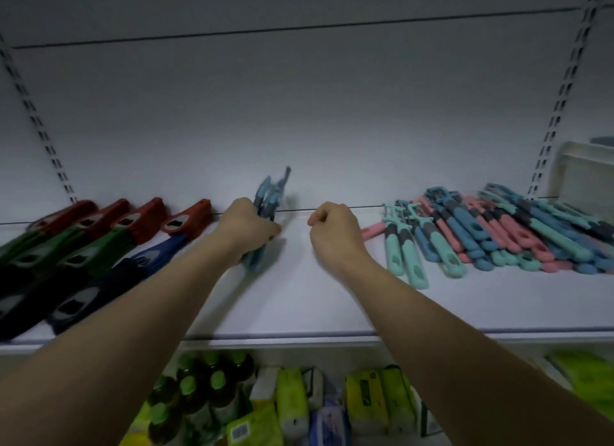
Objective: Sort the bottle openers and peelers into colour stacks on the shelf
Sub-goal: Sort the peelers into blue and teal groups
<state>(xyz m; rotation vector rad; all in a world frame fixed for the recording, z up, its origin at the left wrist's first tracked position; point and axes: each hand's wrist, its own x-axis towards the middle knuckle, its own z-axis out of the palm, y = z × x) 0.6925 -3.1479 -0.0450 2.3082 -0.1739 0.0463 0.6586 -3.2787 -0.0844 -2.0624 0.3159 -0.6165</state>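
My left hand (247,228) grips a small bunch of teal peelers (269,196), their heads sticking up past my fingers and their handle ends touching the white shelf (299,299). My right hand (335,229) hovers mid-shelf with its fingers curled and nothing in it. A loose pile of teal, blue and pink peelers (498,233) lies on the right. Bottle openers lie in rows on the left: red ones (146,219) at the back, green ones (83,249) in front, dark blue ones (83,296) nearest.
A pale plastic container (584,169) stands at the far right of the shelf. Slotted uprights (561,100) run up the back wall. The shelf below holds green-capped bottles (199,389) and yellow-green packets (375,402).
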